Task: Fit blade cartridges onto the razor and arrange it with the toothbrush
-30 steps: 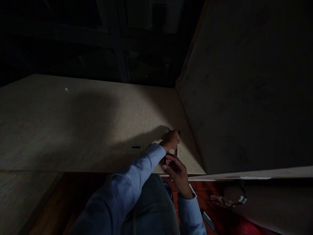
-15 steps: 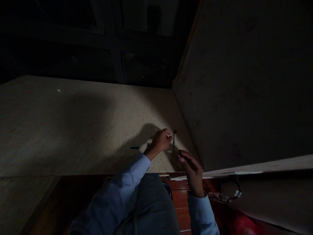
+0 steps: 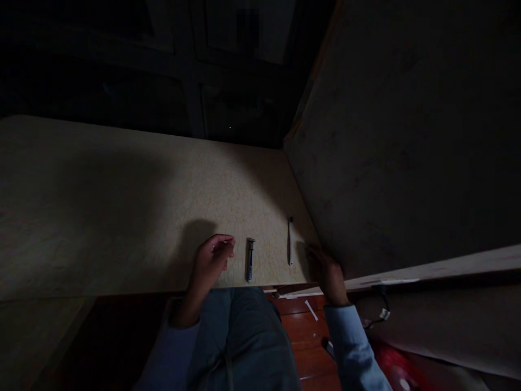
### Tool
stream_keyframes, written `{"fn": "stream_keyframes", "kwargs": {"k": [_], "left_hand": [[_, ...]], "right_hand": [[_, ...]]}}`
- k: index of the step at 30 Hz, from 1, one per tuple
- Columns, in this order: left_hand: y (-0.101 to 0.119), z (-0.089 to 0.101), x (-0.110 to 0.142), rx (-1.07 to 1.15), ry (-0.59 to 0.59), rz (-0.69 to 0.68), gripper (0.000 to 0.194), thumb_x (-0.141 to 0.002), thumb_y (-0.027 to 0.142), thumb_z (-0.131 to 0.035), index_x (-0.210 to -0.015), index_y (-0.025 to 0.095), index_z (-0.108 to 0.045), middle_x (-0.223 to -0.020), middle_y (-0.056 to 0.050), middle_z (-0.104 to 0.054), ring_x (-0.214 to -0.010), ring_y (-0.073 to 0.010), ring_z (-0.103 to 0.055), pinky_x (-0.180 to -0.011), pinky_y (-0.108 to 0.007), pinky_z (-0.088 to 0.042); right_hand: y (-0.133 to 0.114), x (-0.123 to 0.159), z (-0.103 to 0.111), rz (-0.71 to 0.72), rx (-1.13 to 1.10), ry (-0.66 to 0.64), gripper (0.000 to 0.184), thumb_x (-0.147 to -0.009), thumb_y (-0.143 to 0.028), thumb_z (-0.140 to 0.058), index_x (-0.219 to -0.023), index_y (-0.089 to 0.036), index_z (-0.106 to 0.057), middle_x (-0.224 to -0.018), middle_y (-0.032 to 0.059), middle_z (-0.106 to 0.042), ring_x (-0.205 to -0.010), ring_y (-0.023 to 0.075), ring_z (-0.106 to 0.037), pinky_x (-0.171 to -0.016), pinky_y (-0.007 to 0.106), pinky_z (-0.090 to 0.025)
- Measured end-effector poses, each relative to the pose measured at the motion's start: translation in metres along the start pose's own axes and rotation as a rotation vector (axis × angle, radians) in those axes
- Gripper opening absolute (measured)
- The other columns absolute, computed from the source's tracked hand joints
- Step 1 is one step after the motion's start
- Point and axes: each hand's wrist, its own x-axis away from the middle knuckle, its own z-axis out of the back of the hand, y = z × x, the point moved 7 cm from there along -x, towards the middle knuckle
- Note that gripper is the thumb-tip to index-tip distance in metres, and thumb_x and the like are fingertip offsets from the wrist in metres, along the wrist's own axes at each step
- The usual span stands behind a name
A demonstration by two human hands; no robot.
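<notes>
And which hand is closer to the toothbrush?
Your right hand. It is just to the right of the toothbrush. Your left hand is farther off to the left, on the other side of the razor.

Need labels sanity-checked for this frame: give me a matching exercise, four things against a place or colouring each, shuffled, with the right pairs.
1. Razor
2. Toothbrush
3. Left hand
4. Right hand

A. Right of the toothbrush, by the wall
B. Pale handle, dark head
C. Left of the razor
D. Blue on handle, shiny head

Pairs: 1-D, 2-B, 3-C, 4-A
</notes>
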Motion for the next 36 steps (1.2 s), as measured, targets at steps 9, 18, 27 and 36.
{"fn": "stream_keyframes", "kwargs": {"k": [9,18,27,36], "left_hand": [[-0.007,0.048,0.023,0.111,0.149,0.087,0.058,-0.061,0.059,-0.079,-0.094,0.012,-0.068,-0.060,0.001,-0.057,-0.043,-0.0061,-0.041,-0.040,-0.017,-0.029],[-0.026,0.053,0.031,0.147,0.164,0.142,0.065,-0.056,0.064,-0.080,-0.093,0.012,-0.069,-0.059,0.001,-0.057,-0.044,-0.0072,-0.042,-0.039,-0.017,-0.028],[-0.035,0.061,0.031,0.180,0.183,0.181,0.072,-0.050,0.066,-0.082,-0.094,0.011,-0.068,-0.059,0.001,-0.057,-0.045,-0.0075,-0.043,-0.040,-0.017,-0.030],[-0.038,0.065,0.024,0.087,0.193,0.088,0.060,-0.062,0.062,-0.074,-0.095,0.012,-0.067,-0.060,0.000,-0.057,-0.046,-0.0093,-0.044,-0.041,-0.020,-0.032]], "right_hand": [[0.005,0.003,0.009,0.006,0.041,-0.003,0.054,-0.078,-0.007,-0.042,-0.120,-0.019,-0.074,-0.120,0.0109,-0.072,-0.109,0.0236,-0.071,-0.097,0.038,-0.056],[0.009,0.010,0.003,-0.086,0.375,0.159,0.054,-0.080,-0.007,-0.042,-0.122,-0.020,-0.074,-0.113,0.0122,-0.074,-0.083,0.0239,-0.073,-0.070,0.031,-0.056],[0.002,0.007,-0.005,-0.064,0.395,0.074,0.057,-0.080,-0.008,-0.042,-0.127,-0.020,-0.072,-0.114,0.0140,-0.073,-0.102,0.0265,-0.070,-0.087,0.037,-0.056],[-0.006,0.005,-0.006,-0.059,0.467,0.137,0.047,-0.088,-0.018,-0.044,-0.125,-0.013,-0.073,-0.111,0.0192,-0.069,-0.096,0.0273,-0.063,-0.088,0.039,-0.052]]}}
